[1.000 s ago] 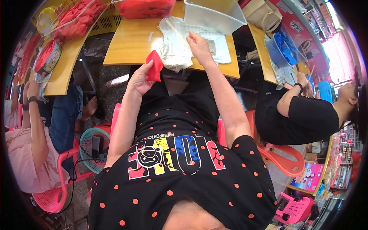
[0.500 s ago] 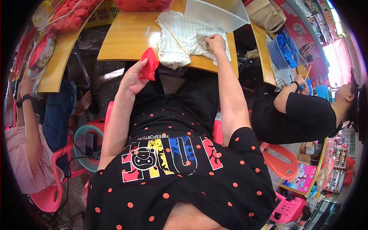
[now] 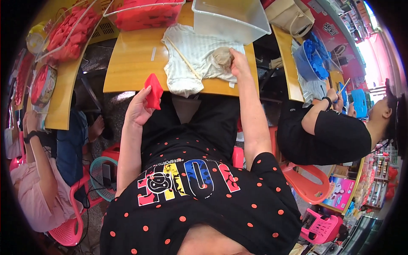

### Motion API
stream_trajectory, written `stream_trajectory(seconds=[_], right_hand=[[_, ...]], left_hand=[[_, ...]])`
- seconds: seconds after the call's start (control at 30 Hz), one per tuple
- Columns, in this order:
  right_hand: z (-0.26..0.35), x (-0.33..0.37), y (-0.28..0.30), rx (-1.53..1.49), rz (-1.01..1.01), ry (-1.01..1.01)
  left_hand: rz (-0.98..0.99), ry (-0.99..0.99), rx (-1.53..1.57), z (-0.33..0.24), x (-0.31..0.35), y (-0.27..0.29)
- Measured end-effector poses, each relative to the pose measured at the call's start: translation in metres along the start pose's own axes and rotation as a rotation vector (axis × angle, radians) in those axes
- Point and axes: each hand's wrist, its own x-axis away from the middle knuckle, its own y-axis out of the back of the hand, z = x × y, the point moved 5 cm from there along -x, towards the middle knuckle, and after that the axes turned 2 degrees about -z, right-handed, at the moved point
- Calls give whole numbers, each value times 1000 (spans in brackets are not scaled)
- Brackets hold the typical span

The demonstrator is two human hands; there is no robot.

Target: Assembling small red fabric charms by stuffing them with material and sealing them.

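Observation:
My left hand [image 3: 139,105] is closed on a folded red piece of thin material [image 3: 153,91], just off the table's front edge. Its pointed end sticks up past my fingertips. Over at the right of the table my right hand [image 3: 239,64] pinches the edge of a crumpled grey-brown cloth wad [image 3: 222,58]. That wad rests on a spread white striped cloth [image 3: 180,74]; whether it is lifted at all I cannot tell. A thin wooden stick [image 3: 183,58] lies slantwise across the striped cloth, between my two hands.
Behind the cloth stand a clear plastic bin [image 3: 229,21] and a bin of red pieces [image 3: 146,15]. A person in black [image 3: 340,127] works at my right beside a tub of blue pieces [image 3: 312,59]. Another person in pink [image 3: 40,187] sits at my left.
My right hand has taken hold of the brown wad's right edge, and the wad looks bulkier. My left hand keeps the red piece. The whole view has shifted, showing more of the table's far side.

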Motion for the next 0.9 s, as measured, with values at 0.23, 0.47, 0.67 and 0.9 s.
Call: stream_trajectory(seconds=[0.23, 0.47, 0.67, 0.9], right_hand=[[8, 32, -11, -958, 593, -527], [11, 45, -19, -724, 144, -431], [16, 90, -79, -246, 273, -293], [-3, 110, -115, -289, 314, -355]], left_hand=[[-22, 6, 81, -17, -15, -24], [42, 38, 41, -25, -46, -79], [-4, 36, 18, -19, -78, -92], [-43, 16, 103, -17, -87, -101]])
